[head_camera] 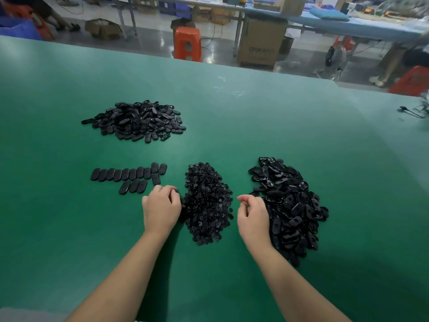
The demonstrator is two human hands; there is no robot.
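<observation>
Green surface [232,117], workshop floor [148,40] behind: our small-parts pile [207,203] runs near-to-far.
Left hand [161,210] and right hand [253,217] flank it, fingers [162,189] curled; holding anything, we cannot tell.

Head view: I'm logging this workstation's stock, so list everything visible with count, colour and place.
table: one, green, fills the foreground
far pile: one heap of oval parts, black, far left
laid-out ovals: about fourteen, black, rows at near left
middle pile: one heap of small parts, black, between the hands
right pile: one heap of oval shells, black, near right
orange stool: one at centre, floor beyond table
cardboard box: one, brown, right of stool
left hand: one, fingers curled at middle pile's left edge
right hand: one, fingers curled, between middle and right piles
</observation>
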